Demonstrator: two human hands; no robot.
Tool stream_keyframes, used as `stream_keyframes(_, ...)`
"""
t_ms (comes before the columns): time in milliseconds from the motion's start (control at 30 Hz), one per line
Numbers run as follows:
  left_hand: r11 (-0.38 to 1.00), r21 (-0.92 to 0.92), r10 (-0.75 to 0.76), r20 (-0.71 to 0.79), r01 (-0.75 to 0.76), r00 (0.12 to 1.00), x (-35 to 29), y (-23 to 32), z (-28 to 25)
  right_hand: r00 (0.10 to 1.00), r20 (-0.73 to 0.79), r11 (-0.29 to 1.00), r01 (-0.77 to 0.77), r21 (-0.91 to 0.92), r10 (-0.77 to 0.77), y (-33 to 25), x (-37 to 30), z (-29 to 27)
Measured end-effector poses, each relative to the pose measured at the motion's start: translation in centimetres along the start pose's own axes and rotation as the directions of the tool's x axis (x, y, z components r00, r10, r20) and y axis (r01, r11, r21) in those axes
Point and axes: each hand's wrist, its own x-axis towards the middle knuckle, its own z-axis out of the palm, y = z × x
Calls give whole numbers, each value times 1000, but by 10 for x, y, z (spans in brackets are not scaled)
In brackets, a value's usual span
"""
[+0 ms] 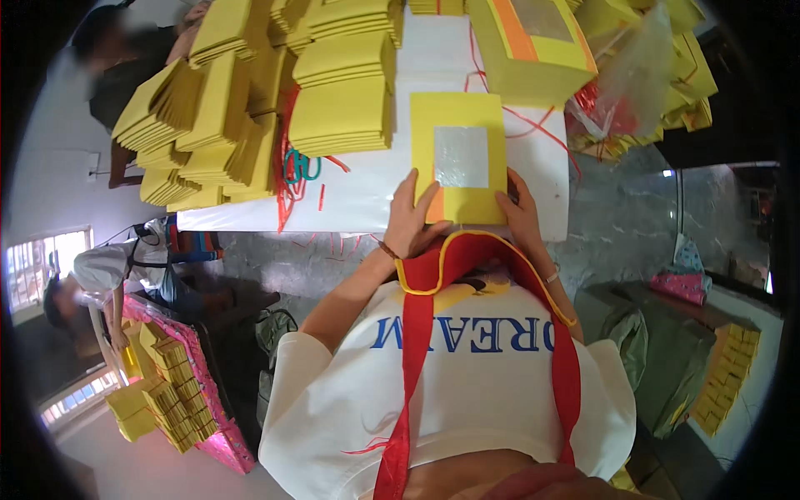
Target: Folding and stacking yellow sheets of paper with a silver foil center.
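- From my distant seat, I saw the yellow packet (460, 158) between both hands, at the near edge of the white table (533, 193); whether it rested there, I couldn't tell.
- The left hand (408, 213) gripped its left edge, thumb on the face; the right hand (521, 212) gripped the lower right edge.
- I judged that light, even pressure from both sides would hold it square (its flat face looked easy to crease).
- Teal-handled scissors (302, 167) and red ribbon (288, 198) lay leftward, beside yellow stacks (340, 121); I thought the packet's corners best steered clear.
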Motion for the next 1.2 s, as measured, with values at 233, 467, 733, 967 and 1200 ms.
stream_keyframes(233,994,-91,-51,61,57,997,2,11,-4,999,-14,997,-47,67,49,-8,-5,2)
stream_keyframes(467,993,-28,-113,103,117,988,-4,6,-5,999,-28,999,-42,9,43,-18,-2,8)
stream_keyframes(733,995,-43,-86,100,91,991,-4,6,-6,997,-11,997,-73,19,73,-21,-4,8)
stream_keyframes(967,998,-29,-56,55,57,997,0,1,-5,995,-14,994,-98,37,99,-28,0,11)
stream_keyframes(1200,996,-43,-70,38,72,997,-3,-1,0,998,-28,991,-52,120,56,-23,1,14)
